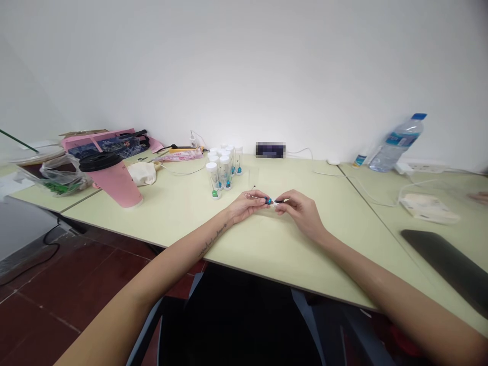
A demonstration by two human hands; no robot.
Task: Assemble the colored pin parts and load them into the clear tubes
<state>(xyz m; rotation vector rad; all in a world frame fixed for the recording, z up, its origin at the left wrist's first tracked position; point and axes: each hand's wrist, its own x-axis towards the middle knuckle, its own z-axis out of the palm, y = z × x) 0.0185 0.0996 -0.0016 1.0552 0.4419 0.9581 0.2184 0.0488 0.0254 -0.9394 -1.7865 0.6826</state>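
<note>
Over the pale green table (pixel 183 213), my left hand (pixel 247 206) pinches a small blue piece (pixel 268 201) between thumb and fingertips. A thin wire-like strand runs back across that hand. My right hand (pixel 303 211) is closed just to the right, its fingertips around a small dark and white item too small to name. The two sets of fingertips almost meet. Beyond the left hand stand several transparent tubes (pixel 224 170) with white caps and blue pieces inside. One tube nearest me has a green piece (pixel 215 193) at its base.
A pink cup (pixel 116 183) with a black lid stands at left, near a bagged drink (pixel 41 165). Against the wall sits a small dark display (pixel 270 150). Rightward are a water bottle (pixel 398 142), white cables and a black flat object (pixel 446 259). Another person's hand (pixel 478 196) shows at the right edge.
</note>
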